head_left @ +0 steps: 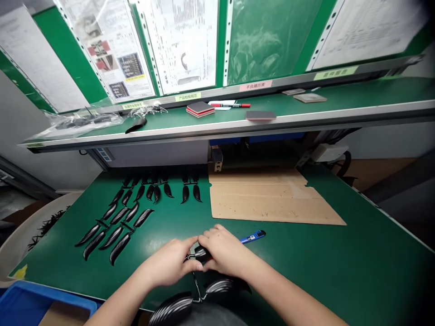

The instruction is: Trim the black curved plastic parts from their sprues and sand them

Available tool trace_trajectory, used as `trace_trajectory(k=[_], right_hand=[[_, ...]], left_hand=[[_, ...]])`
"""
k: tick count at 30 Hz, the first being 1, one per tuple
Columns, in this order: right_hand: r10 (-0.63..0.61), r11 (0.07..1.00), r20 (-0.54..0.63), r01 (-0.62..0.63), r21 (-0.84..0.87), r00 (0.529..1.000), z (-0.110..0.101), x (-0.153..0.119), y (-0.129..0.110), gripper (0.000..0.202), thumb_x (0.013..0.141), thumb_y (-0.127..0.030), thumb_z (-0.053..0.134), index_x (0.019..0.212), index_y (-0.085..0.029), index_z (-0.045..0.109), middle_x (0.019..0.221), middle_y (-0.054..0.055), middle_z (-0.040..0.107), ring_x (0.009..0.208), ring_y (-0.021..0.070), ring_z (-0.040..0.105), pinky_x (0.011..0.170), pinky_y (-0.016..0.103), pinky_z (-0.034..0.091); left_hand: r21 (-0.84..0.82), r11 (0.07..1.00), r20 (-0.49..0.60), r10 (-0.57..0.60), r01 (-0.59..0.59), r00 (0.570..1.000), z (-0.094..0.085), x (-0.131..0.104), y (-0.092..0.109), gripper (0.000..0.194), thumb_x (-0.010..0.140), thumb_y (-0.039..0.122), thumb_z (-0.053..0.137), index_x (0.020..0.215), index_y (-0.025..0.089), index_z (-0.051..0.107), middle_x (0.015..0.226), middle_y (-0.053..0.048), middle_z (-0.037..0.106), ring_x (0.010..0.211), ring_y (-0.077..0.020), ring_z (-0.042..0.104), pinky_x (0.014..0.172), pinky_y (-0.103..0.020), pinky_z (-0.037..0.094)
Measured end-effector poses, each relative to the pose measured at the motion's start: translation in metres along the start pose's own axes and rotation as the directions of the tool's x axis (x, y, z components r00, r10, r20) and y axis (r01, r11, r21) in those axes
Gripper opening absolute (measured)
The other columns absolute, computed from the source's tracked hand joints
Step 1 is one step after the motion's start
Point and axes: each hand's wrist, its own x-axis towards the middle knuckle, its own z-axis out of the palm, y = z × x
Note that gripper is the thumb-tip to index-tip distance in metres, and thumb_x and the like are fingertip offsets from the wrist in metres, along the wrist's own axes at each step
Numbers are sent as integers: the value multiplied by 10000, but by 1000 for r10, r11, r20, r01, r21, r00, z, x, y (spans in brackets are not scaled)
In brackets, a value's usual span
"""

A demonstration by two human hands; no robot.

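Note:
Near the table's front edge, my left hand [171,262] and my right hand [222,249] meet around a glossy black moulded part [201,253]. The fingers of my left hand pinch its thin stem. My right hand is wrapped round the dark leaf-shaped end, which it partly hides. Below my hands, a sprue joins two more black ribbed pieces [175,309], close to my body. A blue utility knife [253,237] lies on the green table just beyond my right hand.
Several black leaf-shaped parts [118,246] lie on the table [163,231] at the left. Flat cardboard [268,199] rests at the back. A shelf [220,123] crosses above. A blue bin [44,294] stands front left, beside a white tub [13,240] of black scraps.

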Motion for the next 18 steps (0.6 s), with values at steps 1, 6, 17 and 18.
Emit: trace_trajectory(k=[1, 6, 17, 18], right_hand=[[8, 1000, 30, -8, -1, 1000, 4, 1, 0, 244, 684, -315, 738, 852, -198, 604, 790, 32, 657, 758, 209, 595, 748, 341, 388], [64, 976, -40, -54, 210, 997, 28, 4, -1, 85, 700, -170, 585, 741, -208, 521, 683, -28, 614, 622, 127, 543, 589, 238, 317], [-197, 972, 151, 213, -97, 969, -8, 27, -5, 173, 561, -96, 634, 628, -224, 538, 537, -53, 539, 557, 138, 526, 617, 291, 298], [-175, 981, 111, 182, -59, 978, -14, 27, -1, 177, 566, -92, 634, 629, -226, 537, 544, -53, 540, 559, 137, 522, 612, 284, 306]], left_hand=[[24, 1000, -8, -6, 7, 1000, 2, 0, -1, 507, 779, 471, 631, 1229, 245, 575, 677, -3, 601, 587, -176, 452, 555, -244, 237], [-101, 993, 34, -66, 69, 997, 3, -2, -13, 374, 863, 546, 459, 808, 193, 569, 620, 30, 452, 570, -126, 359, 528, -233, 212], [249, 918, 201, 262, -308, 944, -32, 4, -16, 496, 779, 517, 616, 479, 210, 368, 416, 50, 244, 416, -106, 138, 540, -297, 90], [230, 926, 177, 263, -299, 949, -35, 3, -17, 486, 781, 508, 618, 483, 212, 373, 422, 49, 251, 421, -108, 143, 543, -298, 90]])
